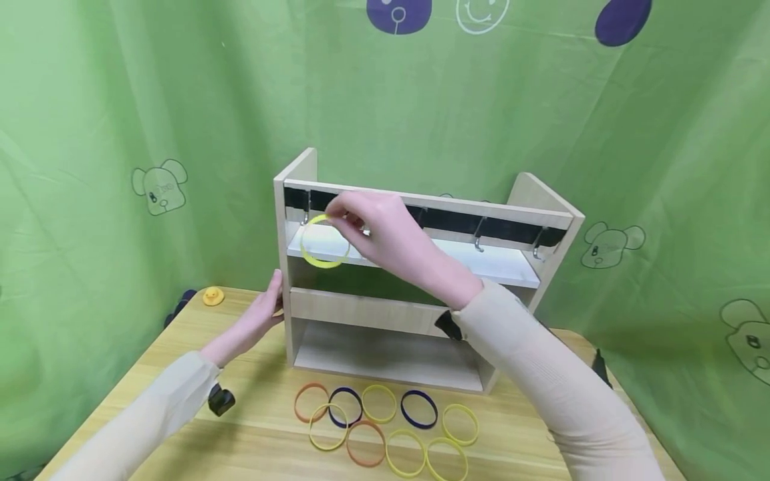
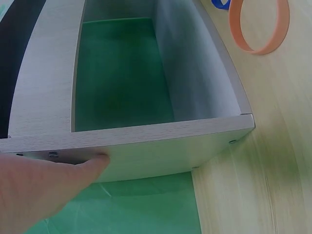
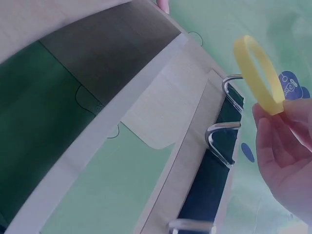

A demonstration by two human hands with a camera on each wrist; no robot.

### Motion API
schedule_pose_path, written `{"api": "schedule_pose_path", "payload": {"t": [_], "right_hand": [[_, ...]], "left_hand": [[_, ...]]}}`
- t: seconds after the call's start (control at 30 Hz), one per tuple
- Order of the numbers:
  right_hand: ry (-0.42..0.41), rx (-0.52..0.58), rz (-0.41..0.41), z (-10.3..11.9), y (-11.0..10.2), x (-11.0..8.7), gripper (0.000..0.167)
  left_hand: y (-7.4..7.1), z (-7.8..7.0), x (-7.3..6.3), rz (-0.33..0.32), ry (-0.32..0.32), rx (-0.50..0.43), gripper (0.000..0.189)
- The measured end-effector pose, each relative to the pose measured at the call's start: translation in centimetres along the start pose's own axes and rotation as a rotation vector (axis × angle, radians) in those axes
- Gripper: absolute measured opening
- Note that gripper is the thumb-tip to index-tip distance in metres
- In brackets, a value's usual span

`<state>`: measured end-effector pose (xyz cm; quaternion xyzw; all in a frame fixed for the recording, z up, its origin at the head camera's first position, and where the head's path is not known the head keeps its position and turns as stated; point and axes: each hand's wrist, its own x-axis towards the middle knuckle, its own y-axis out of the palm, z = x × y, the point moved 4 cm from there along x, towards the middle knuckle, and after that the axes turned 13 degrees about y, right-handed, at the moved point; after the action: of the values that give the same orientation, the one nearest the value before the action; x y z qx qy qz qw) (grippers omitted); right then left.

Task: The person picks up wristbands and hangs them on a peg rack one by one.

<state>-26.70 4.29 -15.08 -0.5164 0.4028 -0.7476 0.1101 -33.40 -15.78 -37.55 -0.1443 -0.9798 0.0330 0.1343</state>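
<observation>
My right hand pinches a yellow wristband between thumb and fingers, in front of the wooden rack's upper left part. In the right wrist view the band stands upright close to a metal hook; whether they touch I cannot tell. That leftmost hook hangs from a black strip along the top rail. At the rack's left side panel, my left hand rests with its thumb against the outer face. The left wrist view shows that thumb extended; the other fingers are mostly hidden.
Several orange, dark blue and yellow wristbands lie on the wooden table before the rack, some overlapping. Further hooks line the rail to the right. A yellow toy duck sits at the back left. Green curtain hangs behind.
</observation>
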Motion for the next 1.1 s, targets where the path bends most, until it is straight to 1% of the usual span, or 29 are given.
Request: {"api": "schedule_pose_path", "payload": {"t": [0.17,0.3,0.53,0.7,0.9,1.0,1.1], "right_hand": [[0.022,-0.003,-0.012,-0.1,1.2,1.5,0.007],[0.05,-0.056,-0.004,-0.3,2.3,2.2,0.008],[0.086,-0.175,0.064,-0.4,4.0,2.2,0.012],[0.108,-0.205,0.091,-0.5,4.6,2.1,0.011],[0.1,-0.216,0.09,-0.5,4.7,2.0,0.006],[0.088,-0.211,0.062,-0.2,4.1,1.6,0.005],[0.067,-0.193,0.018,0.2,2.9,0.8,0.007]], "left_hand": [[0.0,0.0,0.1,-0.004,-0.006,0.017,0.088],[0.0,0.0,0.1,-0.012,-0.009,0.014,0.089],[0.0,0.1,0.1,-0.017,-0.014,0.025,0.09],[0.0,0.2,0.2,-0.012,-0.008,0.027,0.091],[0.0,0.2,0.1,-0.015,-0.012,0.028,0.091],[0.0,0.2,0.1,-0.016,-0.012,0.024,0.091],[0.0,0.2,0.2,-0.008,-0.011,0.026,0.091]]}}
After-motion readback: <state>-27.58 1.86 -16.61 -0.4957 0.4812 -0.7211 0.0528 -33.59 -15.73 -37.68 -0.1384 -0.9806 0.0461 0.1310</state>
